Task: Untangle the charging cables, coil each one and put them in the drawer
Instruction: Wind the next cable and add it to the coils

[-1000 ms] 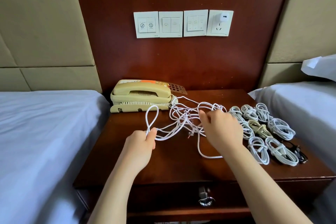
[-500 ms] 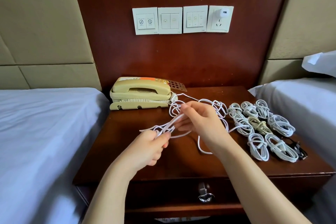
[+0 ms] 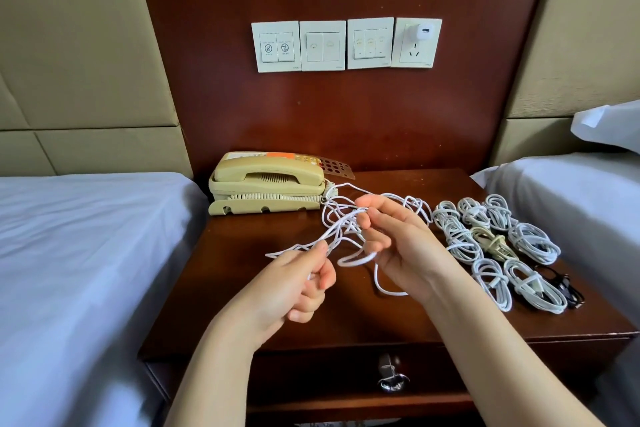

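Note:
A tangle of white charging cables (image 3: 341,224) hangs between my hands above the dark wooden nightstand (image 3: 242,274). My left hand (image 3: 294,284) pinches several strands at the tangle's left end. My right hand (image 3: 394,243) grips strands near the middle, fingers curled, with a loop (image 3: 356,259) drooping under it. Several coiled white cables (image 3: 491,246) lie in rows on the nightstand's right side, one beige coil (image 3: 493,241) among them. The drawer (image 3: 311,378) below the top is closed, with a metal pull (image 3: 391,378).
A beige telephone (image 3: 266,185) stands at the back left of the nightstand, its cord near the tangle. A black cable (image 3: 564,288) lies at the right edge. Beds with white sheets flank both sides. Wall switches and a plugged-in charger (image 3: 424,33) sit above.
Both hands lifted off the nightstand and came closer together, raising the tangle. The right hand turned palm-inward and now grips strands; the left hand's tall loop has collapsed into pulled strands.

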Action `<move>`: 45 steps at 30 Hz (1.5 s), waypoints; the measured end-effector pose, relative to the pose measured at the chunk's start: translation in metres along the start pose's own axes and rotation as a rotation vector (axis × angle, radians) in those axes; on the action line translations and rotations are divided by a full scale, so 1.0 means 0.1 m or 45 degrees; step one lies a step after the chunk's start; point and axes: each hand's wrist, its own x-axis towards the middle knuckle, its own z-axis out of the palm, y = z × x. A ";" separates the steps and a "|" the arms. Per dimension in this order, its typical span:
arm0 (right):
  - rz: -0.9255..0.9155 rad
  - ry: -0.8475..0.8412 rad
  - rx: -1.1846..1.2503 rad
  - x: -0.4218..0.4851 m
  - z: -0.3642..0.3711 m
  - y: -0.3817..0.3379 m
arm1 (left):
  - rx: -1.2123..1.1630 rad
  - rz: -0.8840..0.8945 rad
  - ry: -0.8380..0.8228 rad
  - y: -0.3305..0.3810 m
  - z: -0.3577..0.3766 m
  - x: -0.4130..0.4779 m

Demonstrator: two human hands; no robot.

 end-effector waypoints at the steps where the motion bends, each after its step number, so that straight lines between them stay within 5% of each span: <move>1: 0.002 -0.005 -0.035 0.00 -0.01 0.00 | -0.021 -0.002 -0.008 0.00 0.00 0.00; 6: -0.105 0.011 -0.936 -0.01 -0.09 0.05 | -0.192 0.012 -0.028 0.03 -0.06 -0.04; 11: -0.242 -0.217 -1.520 -0.06 -0.04 0.22 | -0.414 0.109 -0.016 0.09 -0.08 -0.10; 15: -0.210 -0.385 -1.695 -0.12 0.08 0.33 | -0.600 0.119 0.059 0.11 -0.04 -0.09; 22: -0.279 -0.558 -1.931 -0.27 0.30 0.44 | -0.800 0.106 0.498 0.08 -0.08 0.05; 31: -0.508 -0.379 -1.745 -0.32 0.47 0.23 | -0.180 0.180 0.843 -0.05 -0.14 0.12; 36: -0.588 -0.161 -1.457 -0.23 0.43 0.17 | -0.020 0.118 0.645 -0.04 -0.02 0.13; 45: -0.510 -0.081 -1.300 -0.08 0.28 0.24 | -0.375 -0.098 0.073 0.00 0.11 0.05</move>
